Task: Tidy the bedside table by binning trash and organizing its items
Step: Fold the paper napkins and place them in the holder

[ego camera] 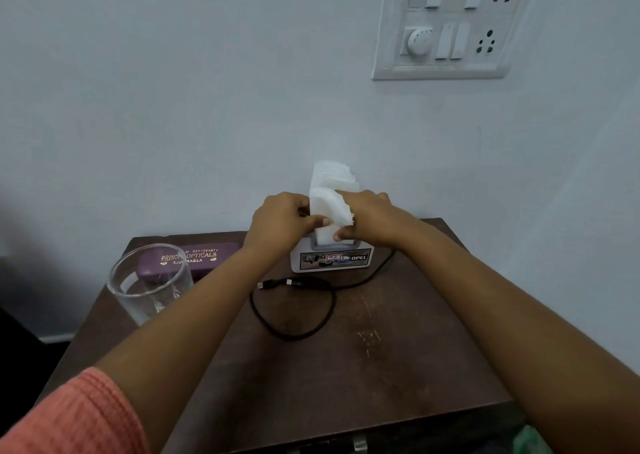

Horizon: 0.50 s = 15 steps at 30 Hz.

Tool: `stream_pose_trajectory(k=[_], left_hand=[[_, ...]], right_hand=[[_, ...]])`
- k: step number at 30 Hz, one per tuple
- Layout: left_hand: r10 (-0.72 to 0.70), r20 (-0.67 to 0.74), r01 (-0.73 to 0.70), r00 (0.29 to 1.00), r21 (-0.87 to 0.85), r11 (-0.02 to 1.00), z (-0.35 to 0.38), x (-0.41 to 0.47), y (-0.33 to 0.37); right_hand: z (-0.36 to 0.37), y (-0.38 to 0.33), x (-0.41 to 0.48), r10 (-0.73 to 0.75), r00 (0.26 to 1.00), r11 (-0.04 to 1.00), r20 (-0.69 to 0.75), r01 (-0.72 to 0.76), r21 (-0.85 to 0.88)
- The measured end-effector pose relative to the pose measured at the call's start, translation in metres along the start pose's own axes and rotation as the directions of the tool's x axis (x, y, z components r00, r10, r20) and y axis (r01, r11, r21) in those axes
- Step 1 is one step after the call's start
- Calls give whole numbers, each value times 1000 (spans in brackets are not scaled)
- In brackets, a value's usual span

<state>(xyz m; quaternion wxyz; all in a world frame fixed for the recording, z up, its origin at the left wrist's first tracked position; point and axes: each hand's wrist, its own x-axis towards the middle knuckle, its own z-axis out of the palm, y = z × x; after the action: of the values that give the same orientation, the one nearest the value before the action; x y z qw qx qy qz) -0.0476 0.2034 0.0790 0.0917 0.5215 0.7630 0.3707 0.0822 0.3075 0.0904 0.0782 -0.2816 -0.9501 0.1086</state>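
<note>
Between your two hands, at the far edge of the worktop (381, 349), one wad of white tissues (332, 201) stands upright in its single holder (330, 259), long axis vertical. Your left hand (278, 220) pinches the wad's left edge. Your right hand (369, 218) curls round its right side, low by the holder's mouth. Both are equally near, so the coming move looks like a straight push down. One black cable (304, 283) lies just nearer you than the hands. One glass (149, 280) and one spectacle case (207, 256) sit left of your left hand.
</note>
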Motion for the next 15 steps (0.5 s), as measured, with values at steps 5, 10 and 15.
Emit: stream_pose_trajectory(k=[5,10,15], left_hand=[[-16,12,15,1000,49,999,0,2,3],[-40,31,36,999,124,992,3,2,6],[-51,48,47,998,66,997,-2,2,6]], right_hand=[[-2,6,0,25,999,1000,-48,-24,17],[6,3,2,5,1000,999,-16,-5,-50],[-2,2,-7,3,998,999,-59,0,48]])
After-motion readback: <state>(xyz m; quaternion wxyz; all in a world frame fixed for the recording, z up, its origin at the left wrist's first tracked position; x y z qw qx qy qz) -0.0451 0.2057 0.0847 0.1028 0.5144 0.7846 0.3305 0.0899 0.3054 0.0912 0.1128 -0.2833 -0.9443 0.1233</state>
